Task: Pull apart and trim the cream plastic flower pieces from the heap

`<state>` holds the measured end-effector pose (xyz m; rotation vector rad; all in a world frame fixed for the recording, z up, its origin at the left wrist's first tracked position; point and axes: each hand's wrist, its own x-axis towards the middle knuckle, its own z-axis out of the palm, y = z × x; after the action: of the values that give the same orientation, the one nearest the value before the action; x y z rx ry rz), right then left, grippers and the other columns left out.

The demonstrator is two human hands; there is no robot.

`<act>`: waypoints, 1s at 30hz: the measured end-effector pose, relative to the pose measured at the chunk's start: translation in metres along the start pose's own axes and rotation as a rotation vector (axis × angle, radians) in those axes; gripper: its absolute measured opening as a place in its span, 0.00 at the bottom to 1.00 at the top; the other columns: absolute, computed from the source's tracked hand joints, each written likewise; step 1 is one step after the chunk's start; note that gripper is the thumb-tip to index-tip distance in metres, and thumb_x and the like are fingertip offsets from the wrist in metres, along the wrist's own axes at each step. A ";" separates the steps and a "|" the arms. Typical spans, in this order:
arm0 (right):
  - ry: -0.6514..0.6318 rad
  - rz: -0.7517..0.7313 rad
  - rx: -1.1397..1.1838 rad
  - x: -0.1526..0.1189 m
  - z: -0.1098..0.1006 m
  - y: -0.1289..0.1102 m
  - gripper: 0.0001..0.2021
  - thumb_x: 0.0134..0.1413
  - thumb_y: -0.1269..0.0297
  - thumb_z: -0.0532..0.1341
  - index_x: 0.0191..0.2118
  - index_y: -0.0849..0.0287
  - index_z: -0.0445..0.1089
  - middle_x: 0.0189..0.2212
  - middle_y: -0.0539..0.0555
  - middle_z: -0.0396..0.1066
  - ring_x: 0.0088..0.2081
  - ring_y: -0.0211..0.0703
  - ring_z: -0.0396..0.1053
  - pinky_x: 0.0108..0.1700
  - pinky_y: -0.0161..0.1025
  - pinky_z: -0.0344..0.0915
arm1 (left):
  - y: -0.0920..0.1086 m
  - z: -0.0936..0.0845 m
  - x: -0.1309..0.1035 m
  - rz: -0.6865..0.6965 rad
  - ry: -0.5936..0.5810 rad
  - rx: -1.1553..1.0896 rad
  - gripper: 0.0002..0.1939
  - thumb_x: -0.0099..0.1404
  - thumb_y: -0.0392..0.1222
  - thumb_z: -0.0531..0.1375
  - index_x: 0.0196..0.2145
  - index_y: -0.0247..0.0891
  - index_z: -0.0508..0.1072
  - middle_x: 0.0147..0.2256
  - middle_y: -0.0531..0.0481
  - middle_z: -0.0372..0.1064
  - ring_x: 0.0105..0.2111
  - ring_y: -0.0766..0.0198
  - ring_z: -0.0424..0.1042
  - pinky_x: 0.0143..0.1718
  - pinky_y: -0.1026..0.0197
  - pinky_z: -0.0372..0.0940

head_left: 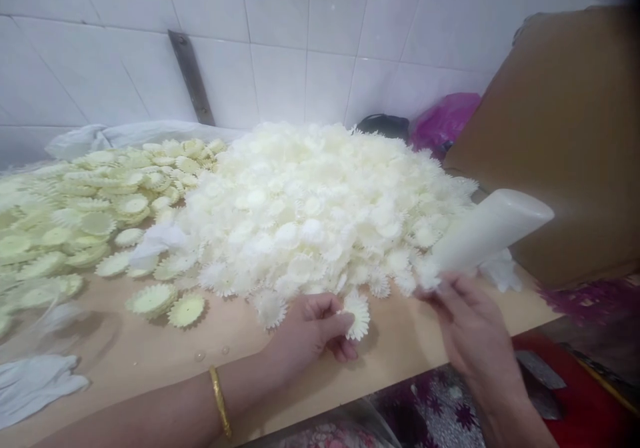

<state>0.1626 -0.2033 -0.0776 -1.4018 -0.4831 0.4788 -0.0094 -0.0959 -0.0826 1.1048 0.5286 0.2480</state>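
One flower [360, 319] sits pinched in the left hand [313, 328], lower centre; the right hand [473, 328], lower right, curls beside a tilted bottle [493, 228], its grip unclear. Beyond, a whitish pile [310, 208] covers the worktop's [165, 358] middle, yellower flowers [97, 223] at left.

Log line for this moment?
left hand: holds flower | right hand: at tilted bottle, grip unclear | heap: beyond hands
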 end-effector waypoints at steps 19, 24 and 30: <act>-0.545 0.111 -0.191 -0.025 0.029 -0.001 0.17 0.54 0.52 0.52 0.26 0.61 0.65 0.21 0.49 0.62 0.26 0.36 0.60 0.30 0.34 0.58 | 0.003 0.004 0.003 0.015 -0.048 0.022 0.11 0.54 0.44 0.60 0.28 0.32 0.69 0.22 0.50 0.67 0.20 0.70 0.65 0.24 0.65 0.62; -0.511 0.035 -0.389 -0.022 0.030 0.003 0.11 0.49 0.58 0.58 0.26 0.60 0.63 0.20 0.47 0.60 0.24 0.35 0.58 0.26 0.32 0.56 | 0.004 0.004 0.003 -0.017 -0.052 0.088 0.12 0.54 0.46 0.59 0.28 0.32 0.67 0.21 0.49 0.68 0.18 0.69 0.66 0.19 0.68 0.60; -0.227 -0.318 -0.583 -0.023 0.022 0.001 0.08 0.53 0.62 0.53 0.27 0.59 0.63 0.22 0.49 0.63 0.26 0.38 0.61 0.28 0.34 0.58 | -0.001 0.000 0.005 -0.050 -0.016 0.126 0.15 0.57 0.51 0.55 0.34 0.37 0.63 0.17 0.52 0.67 0.16 0.66 0.67 0.15 0.69 0.58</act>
<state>0.1308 -0.1987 -0.0775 -1.7890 -1.0745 0.2427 -0.0052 -0.0943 -0.0852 1.2133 0.5624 0.1637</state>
